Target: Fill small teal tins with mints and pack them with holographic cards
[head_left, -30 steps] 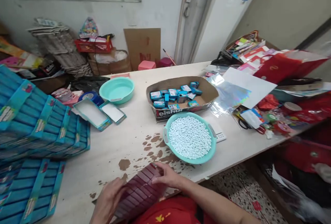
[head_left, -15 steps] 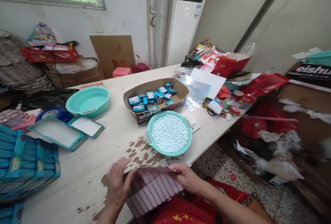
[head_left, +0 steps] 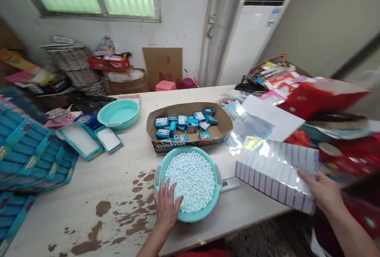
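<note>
My left hand point(head_left: 166, 203) rests with spread fingers on the left rim of a turquoise basin point(head_left: 218, 187), its fingertips at the small pale pellets point(head_left: 192, 177) that fill it. Nothing is gripped in that hand. On the right, my right hand point(head_left: 322, 189) pinches the end of a flat, box-shaped clear plastic piece with white and dark stripes point(head_left: 276, 170), held tilted over the table's right side. What is inside the plastic, if anything, I cannot make out. A grey device with buttons point(head_left: 230, 184) sticks out from under the basin.
Behind the basin stands a cardboard tray point(head_left: 224, 124) with several small blue boxes point(head_left: 181, 120). Another turquoise basin point(head_left: 118, 110) and blue-edged trays point(head_left: 81, 138) lie left, beside stacked blue packs point(head_left: 35, 150). Clear sheets and red packaging point(head_left: 311, 98) crowd the right.
My left hand has let go of the striped plastic piece and moved to the basin. My right hand has carried the piece to the right. The view has turned left.
</note>
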The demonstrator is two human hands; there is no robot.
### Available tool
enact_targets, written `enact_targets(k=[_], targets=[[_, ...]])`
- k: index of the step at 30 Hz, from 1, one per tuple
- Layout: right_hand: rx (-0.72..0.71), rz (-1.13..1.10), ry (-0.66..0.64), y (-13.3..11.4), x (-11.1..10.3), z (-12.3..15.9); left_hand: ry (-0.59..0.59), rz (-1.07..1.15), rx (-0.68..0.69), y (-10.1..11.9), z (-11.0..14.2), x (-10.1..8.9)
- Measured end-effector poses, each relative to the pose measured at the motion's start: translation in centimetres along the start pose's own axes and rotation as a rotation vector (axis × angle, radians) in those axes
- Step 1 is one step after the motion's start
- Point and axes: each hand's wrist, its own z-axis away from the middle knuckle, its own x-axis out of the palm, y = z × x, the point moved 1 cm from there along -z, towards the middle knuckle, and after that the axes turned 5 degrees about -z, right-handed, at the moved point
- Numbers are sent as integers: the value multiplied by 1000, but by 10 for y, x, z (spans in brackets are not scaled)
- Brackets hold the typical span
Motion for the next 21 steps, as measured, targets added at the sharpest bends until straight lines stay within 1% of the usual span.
enact_targets(k=[2, 4, 5, 6, 7, 8, 9, 11, 12, 13, 14, 15, 16, 17, 18, 19, 20, 21], targets=[[102, 66, 0, 16, 20, -68, 60, -101, -109, 14, -2, 17], [163, 155, -10, 15, 46, -125, 77, -193, -239, 26, -3, 24], [158, 163, -40, 9, 61, -147, 70, -234, -300, 31, -3, 24], [132, 173, -73, 2, 77, -166, 35, -270, -340, 35, -3, 23], [136, 199, -43, -5, 94, -183, 18, -303, -384, 38, -5, 21], [124, 237, -46, -10, 112, -199, -7, -332, -401, 40, -8, 19], [90, 260, -63, -14, 129, -212, -24, -351, -402, 41, -12, 19], [26, 233, 3, -20, 154, -227, -38, -384, -411, 41, -19, 18], [-31, 205, 13, -23, 163, -227, -42, -395, -411, 40, -21, 17], [-88, 168, 16, -27, 170, -221, -43, -404, -410, 39, -22, 17], [-98, 111, 2, -32, 177, -208, -44, -411, -407, 38, -22, 17], [-68, 48, -43, -35, 183, -191, -42, -413, -404, 37, -21, 18], [47, -36, -120, -38, 191, -169, -36, -413, -402, 37, -21, 18], [272, -153, -230, -40, 201, -144, -31, -410, -406, 37, -20, 19], [376, -206, -369, -44, 213, -117, -27, -404, -416, 37, -18, 20], [509, -279, -543, -48, 225, -90, -27, -394, -432, 39, -17, 20], [720, -394, -738, -53, 239, -64, -32, -378, -455, 42, -16, 20], [864, -491, -873, -59, 252, -41, -42, -356, -482, 46, -14, 20]])
